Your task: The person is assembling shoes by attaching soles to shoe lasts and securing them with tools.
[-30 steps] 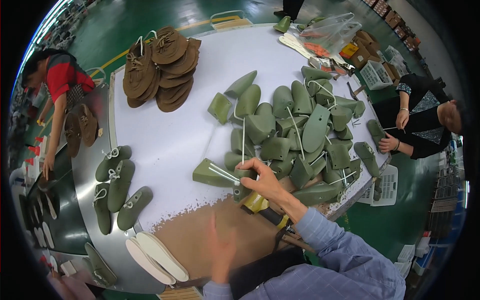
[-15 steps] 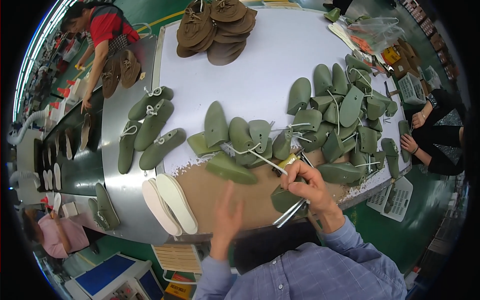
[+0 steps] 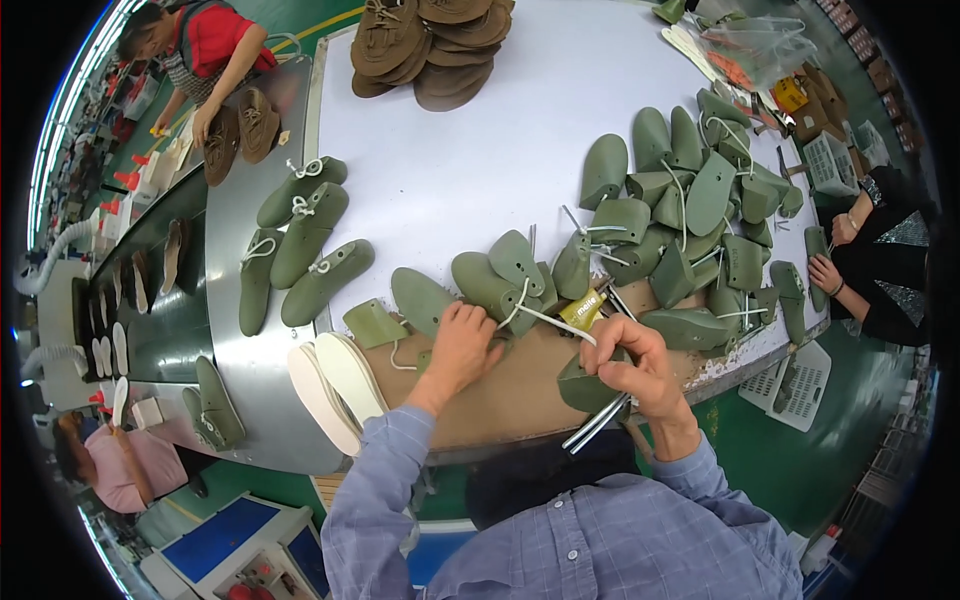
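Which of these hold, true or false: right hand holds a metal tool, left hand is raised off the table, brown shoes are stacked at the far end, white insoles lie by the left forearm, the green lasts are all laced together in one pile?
1. The right hand holds a metal tool. True.
2. The left hand is raised off the table. False: it rests on the green lasts.
3. Brown shoes are stacked at the far end. True.
4. White insoles lie by the left forearm. True.
5. All lasts form one pile. False: several groups, apart.

Matt green plastic shoe lasts [image 3: 640,215] crowd a smooth white tabletop [image 3: 470,160]; brown suede shoes [image 3: 430,45] look soft; metal tool [image 3: 597,422] gleams.
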Demonstrator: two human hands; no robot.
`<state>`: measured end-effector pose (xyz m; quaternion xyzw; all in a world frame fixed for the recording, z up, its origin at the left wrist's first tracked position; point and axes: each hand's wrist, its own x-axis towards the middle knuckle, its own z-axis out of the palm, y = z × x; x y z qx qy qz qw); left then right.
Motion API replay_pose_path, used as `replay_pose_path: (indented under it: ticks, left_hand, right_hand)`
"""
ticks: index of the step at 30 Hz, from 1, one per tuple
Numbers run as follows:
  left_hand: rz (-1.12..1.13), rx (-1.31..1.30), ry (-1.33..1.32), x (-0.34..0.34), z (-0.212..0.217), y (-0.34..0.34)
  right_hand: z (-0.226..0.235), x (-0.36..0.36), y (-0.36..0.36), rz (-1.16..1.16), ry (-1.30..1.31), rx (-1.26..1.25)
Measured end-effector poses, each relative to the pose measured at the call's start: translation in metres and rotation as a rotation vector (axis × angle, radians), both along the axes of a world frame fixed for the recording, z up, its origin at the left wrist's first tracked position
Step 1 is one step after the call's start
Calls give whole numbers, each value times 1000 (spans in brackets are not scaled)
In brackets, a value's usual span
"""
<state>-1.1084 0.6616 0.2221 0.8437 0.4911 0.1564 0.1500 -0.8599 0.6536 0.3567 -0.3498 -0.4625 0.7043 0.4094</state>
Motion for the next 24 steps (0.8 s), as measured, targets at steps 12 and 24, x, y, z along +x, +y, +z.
replay_pose_path:
  ticks: [12, 24]
  left_hand:
    - [475, -115, -504, 41, 85, 10]
    - [605, -647, -787, 64, 68, -81]
  right_hand:
    - [2, -75, 103, 59, 76, -1]
    - [92, -5, 178, -442, -71, 616]
